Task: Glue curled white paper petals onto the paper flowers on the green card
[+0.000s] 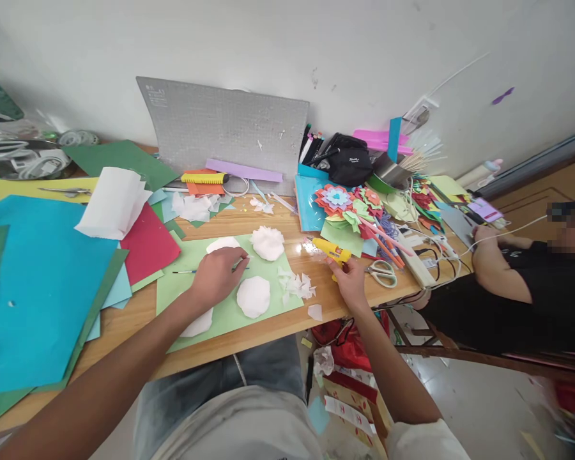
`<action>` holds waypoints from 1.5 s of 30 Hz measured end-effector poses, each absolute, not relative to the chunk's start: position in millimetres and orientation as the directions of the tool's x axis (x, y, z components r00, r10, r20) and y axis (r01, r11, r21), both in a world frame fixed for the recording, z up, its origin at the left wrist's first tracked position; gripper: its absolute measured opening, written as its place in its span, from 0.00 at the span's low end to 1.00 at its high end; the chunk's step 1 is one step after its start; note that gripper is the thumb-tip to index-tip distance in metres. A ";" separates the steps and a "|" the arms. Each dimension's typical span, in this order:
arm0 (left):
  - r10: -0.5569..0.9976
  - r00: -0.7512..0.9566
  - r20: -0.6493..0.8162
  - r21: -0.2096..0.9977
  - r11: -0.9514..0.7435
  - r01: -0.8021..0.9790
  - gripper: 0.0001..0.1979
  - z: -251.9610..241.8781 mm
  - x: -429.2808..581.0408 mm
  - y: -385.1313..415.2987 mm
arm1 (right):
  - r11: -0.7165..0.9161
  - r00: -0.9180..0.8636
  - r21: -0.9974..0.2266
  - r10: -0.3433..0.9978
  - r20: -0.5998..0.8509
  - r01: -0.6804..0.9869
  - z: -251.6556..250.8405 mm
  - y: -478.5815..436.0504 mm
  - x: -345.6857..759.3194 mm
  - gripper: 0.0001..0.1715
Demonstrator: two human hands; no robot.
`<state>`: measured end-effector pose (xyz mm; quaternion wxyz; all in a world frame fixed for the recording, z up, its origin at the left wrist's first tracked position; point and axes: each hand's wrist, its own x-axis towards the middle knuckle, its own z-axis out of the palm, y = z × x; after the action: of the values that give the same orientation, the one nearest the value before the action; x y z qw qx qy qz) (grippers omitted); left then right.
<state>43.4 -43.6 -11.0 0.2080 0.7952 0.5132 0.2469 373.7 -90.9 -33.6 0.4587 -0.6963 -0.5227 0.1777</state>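
Note:
My right hand is wrapped round a yellow hot glue gun, its nozzle pointing left over the table. My left hand is above a light green sheet, thumb and fingers pinched together; what they hold is too small to make out. A thin blue stick, perhaps a brush, passes beneath that hand. On the sheet lie a ruffled white paper flower, a flat white paper round and two more white pieces partly covered by my left hand and forearm. Torn white scraps sit between my hands.
Scissors and a power strip with cables lie at right, near finished paper flowers. Coloured sheets and a white tissue stack cover the left. A grey cutting mat leans on the wall. Another person sits at right.

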 end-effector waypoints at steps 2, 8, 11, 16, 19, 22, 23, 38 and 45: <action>0.926 0.325 0.191 0.641 -0.368 0.674 0.14 -9.1 42.4 -42.6 | -0.035 0.349 -0.785 0.908 0.234 0.619 -30.5 -91.1 372.9 0.25; 0.963 0.090 0.255 0.760 -0.257 0.597 0.12 4.1 30.6 -35.8 | -0.066 0.339 -0.736 0.913 0.228 0.673 -25.2 -93.7 371.8 0.29; 0.969 -0.030 0.244 0.810 -0.187 0.556 0.12 15.9 21.5 -31.2 | -0.053 0.339 -0.732 0.907 0.249 0.679 -24.1 -96.1 370.6 0.31; 0.971 -0.097 0.221 0.847 -0.141 0.512 0.12 25.5 11.4 -25.1 | 0.015 0.384 -0.755 0.854 0.351 0.656 -27.6 -101.2 370.8 0.29; 0.971 -0.109 0.215 0.862 -0.137 0.488 0.11 23.2 8.9 -22.0 | 0.045 0.409 -0.696 0.782 0.471 0.716 -25.6 -105.6 372.1 0.23; 0.977 -0.112 0.182 0.880 -0.111 0.462 0.12 20.6 8.3 -19.8 | 0.025 0.399 -0.549 0.659 0.637 0.836 -12.5 -112.4 366.0 0.22; 0.980 -0.111 0.166 0.885 -0.098 0.456 0.12 20.4 8.4 -19.4 | 0.031 0.364 -0.489 0.626 0.690 0.872 -6.0 -114.9 359.9 0.22; 0.963 -0.185 0.195 0.914 -0.110 0.392 0.11 25.9 -8.5 -8.1 | 0.600 -0.599 -0.014 0.796 -0.083 0.800 28.4 -58.3 119.7 0.14; 0.926 -0.255 0.278 0.921 -0.181 0.345 0.12 42.3 -15.0 -10.3 | 0.572 -0.571 -0.016 0.817 -0.082 0.820 29.4 -57.4 108.6 0.12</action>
<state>-15.0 -10.3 42.3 0.2694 0.5477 0.5803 0.5392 108.6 -57.4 29.4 -0.0326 -0.4621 -0.8859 0.0259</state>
